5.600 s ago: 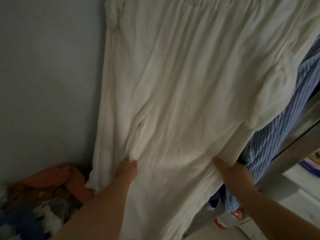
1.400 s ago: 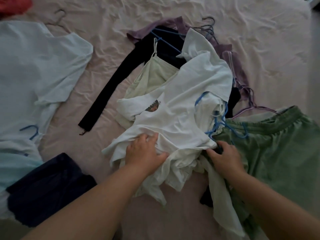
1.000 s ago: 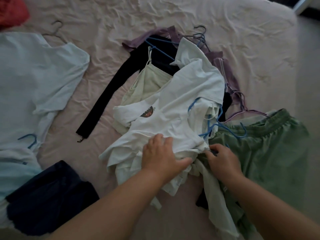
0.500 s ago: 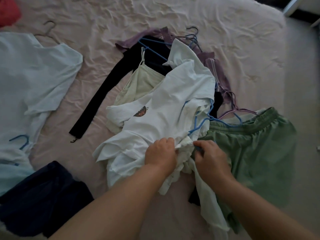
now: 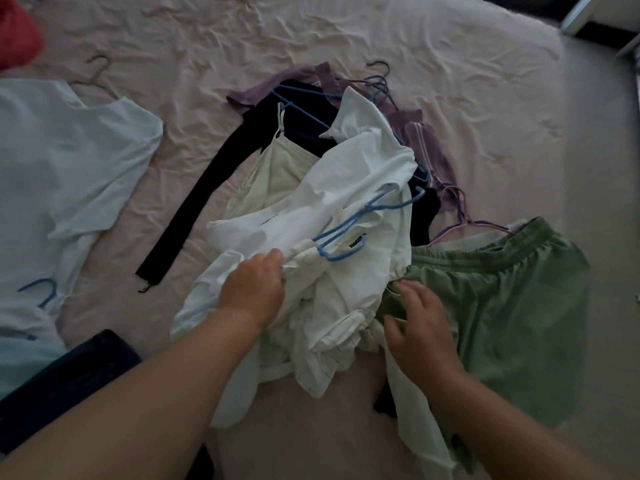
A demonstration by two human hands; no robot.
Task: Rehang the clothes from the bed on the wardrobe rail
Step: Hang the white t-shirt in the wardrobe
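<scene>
A bunched white T-shirt (image 5: 349,202) on the bed (image 5: 485,98) is gripped by the left hand (image 5: 254,289), while the right hand (image 5: 420,327) is rested spread on green shorts (image 5: 502,306). Being soft and light, it is probably best lifted by its blue hanger (image 5: 360,223).

A crumpled white tee (image 5: 349,202) lies mid-frame on the bed (image 5: 450,64), a blue hanger (image 5: 360,223) tangled in it. Under it lie a cream camisole (image 5: 273,174), a black top (image 5: 204,199) and a purple garment (image 5: 422,140). Green shorts (image 5: 502,306) lie flat at right; a pale blue tee (image 5: 62,174) lies at left.
</scene>
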